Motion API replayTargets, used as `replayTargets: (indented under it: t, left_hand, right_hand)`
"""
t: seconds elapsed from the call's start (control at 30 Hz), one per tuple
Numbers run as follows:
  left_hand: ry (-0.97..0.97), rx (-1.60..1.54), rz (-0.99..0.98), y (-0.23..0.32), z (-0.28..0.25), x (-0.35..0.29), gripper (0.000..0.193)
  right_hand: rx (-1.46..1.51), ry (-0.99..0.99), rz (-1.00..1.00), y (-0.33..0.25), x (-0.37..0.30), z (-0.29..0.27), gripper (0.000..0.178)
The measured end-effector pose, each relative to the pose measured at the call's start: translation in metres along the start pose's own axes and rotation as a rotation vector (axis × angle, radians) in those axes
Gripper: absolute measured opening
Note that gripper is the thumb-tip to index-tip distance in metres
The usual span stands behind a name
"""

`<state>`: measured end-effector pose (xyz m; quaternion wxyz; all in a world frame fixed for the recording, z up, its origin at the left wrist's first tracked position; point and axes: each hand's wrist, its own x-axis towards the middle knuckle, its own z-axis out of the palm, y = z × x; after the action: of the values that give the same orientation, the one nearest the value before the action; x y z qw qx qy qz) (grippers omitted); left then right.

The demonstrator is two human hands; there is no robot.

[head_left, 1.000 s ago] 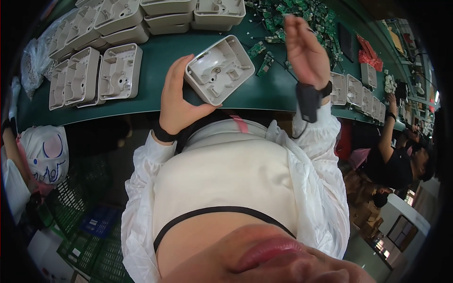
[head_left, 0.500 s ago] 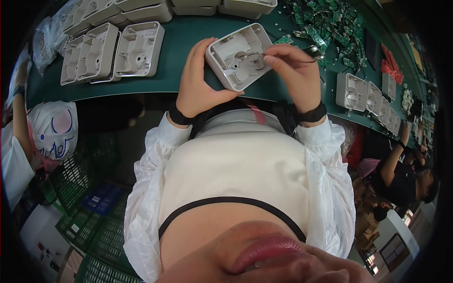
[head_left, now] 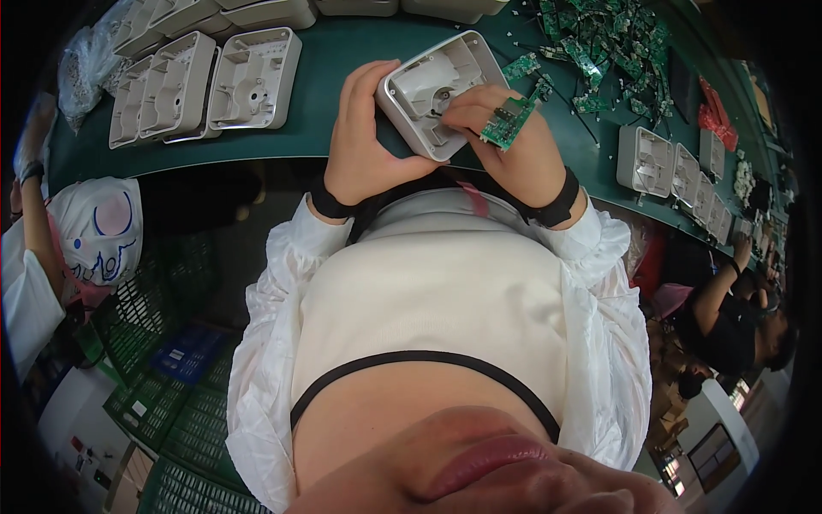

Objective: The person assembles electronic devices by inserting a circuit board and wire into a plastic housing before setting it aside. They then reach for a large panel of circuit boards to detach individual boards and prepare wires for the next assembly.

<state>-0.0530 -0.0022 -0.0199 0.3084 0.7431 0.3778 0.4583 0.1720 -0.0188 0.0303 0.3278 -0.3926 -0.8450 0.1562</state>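
And in goes the right hand (head_left: 527,152), deeper into the case (head_left: 438,79), so the work's now inside! Fingertips bunched, their pinch hidden; the board (head_left: 507,122) has swung green face up across them. Left hand (head_left: 364,152) spread wide, cradling the case at the surface's (head_left: 312,128) near edge.

Legible text: none. Small white label (head_left: 139,409) on green crate (head_left: 180,420), well below and left of the left hand's fingers (head_left: 360,81); content too small to read. Pale marks (head_left: 176,353) on blue crate (head_left: 202,349), same side, nearer those fingers; likewise unreadable. White cloth (head_left: 90,206), far left of and lower than the same fingers: blue line drawing with pink patch, cannot tell if lettering. Circuit board (head_left: 507,122) at the right hand's fingers (head_left: 473,101): any markings too small to read.
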Motion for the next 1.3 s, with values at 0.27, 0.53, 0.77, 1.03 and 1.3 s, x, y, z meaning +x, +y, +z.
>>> replayTargets:
  t: [0.27,0.53,0.77,1.03,1.3]
  left_hand:
    - [0.024,-0.105,-0.001,-0.008,0.003,-0.002,0.104]
    - [0.001,-0.195,-0.100,-0.010,-0.001,0.000,0.105]
    - [0.005,-0.177,-0.114,-0.014,-0.004,0.001,0.106]
    - [-0.012,-0.067,-0.040,-0.009,-0.008,0.002,0.105]
    - [0.011,-0.268,-0.119,-0.016,-0.004,0.000,0.105]
  right_hand:
    - [-0.097,-0.028,0.143,-0.005,0.004,0.015,0.019]
    - [0.543,0.193,0.375,-0.005,0.000,0.010,0.030]
    - [1.292,0.379,0.642,0.007,0.007,0.006,0.028]
    - [1.253,-0.041,0.887,0.034,-0.015,-0.016,0.026]
    - [1.199,-0.139,0.777,0.017,-0.006,-0.017,0.009]
